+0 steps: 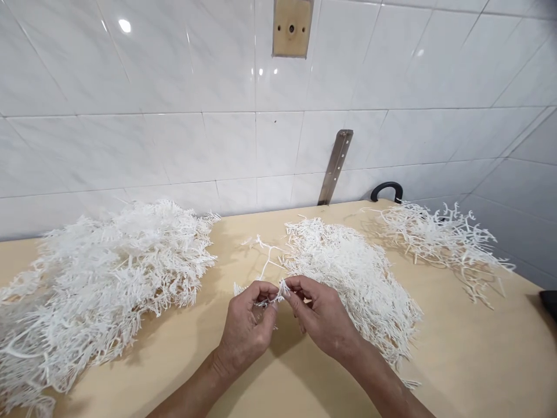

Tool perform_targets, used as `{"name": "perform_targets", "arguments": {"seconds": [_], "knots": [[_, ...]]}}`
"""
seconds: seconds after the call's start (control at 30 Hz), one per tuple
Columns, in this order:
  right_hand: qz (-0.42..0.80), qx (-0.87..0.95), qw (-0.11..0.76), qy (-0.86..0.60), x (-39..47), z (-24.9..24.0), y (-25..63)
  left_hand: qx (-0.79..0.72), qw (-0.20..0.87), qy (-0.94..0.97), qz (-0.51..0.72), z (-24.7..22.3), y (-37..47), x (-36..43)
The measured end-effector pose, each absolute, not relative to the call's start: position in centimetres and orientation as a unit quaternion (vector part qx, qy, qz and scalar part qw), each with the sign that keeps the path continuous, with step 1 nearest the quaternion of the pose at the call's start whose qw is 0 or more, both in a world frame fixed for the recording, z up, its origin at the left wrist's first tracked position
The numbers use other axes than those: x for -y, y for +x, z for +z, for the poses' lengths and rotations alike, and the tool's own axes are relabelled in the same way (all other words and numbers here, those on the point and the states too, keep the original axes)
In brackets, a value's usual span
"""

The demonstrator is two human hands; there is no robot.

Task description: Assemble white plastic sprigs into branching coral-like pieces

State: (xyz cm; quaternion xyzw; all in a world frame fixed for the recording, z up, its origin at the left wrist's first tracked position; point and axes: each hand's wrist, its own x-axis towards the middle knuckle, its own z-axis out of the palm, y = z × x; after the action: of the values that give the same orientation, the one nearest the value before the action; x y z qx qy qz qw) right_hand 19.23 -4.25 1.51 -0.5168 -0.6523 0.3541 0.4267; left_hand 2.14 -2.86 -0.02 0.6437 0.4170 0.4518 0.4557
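Note:
In front of me, my left hand (248,322) is closed on a white branched plastic sprig, with small tips showing past its fingers. My right hand (324,316) pinches the fine end (283,288) of that sprig; the fingertips of both hands nearly meet there. Just beyond my fingers is a thin, bare forked stem (268,255), and I cannot tell whether it joins the held sprig. A heap of short white pieces (343,255) lies beside and behind my right hand. To the left spreads a large pile of bushy white sprigs (126,273).
Bare forked white stems (435,232) lie in a loose pile at the right end of the pale wooden table (278,395). A metal bracket (335,168) and a black curved handle (386,187) stand at the back edge, against the tiled wall (174,145).

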Motion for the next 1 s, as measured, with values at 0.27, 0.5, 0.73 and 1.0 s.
{"name": "perform_targets", "arguments": {"seconds": [0.27,0.5,0.73,1.0], "knots": [[0.387,0.631,0.415,-0.529,4.6,1.8,18.7,-0.399,0.403,0.690,0.451,-0.2,2.0,2.8],[0.423,0.580,0.468,-0.515,4.4,0.9,19.0,-0.410,0.385,0.693,0.451,-0.6,1.7,2.5],[0.174,0.686,0.516,-0.482,4.6,0.4,19.1,-0.403,0.399,0.719,0.402,0.1,1.5,2.2],[0.056,0.727,0.547,-0.413,4.1,0.4,19.1,-0.407,0.435,0.726,0.343,1.6,1.1,1.5]]}}
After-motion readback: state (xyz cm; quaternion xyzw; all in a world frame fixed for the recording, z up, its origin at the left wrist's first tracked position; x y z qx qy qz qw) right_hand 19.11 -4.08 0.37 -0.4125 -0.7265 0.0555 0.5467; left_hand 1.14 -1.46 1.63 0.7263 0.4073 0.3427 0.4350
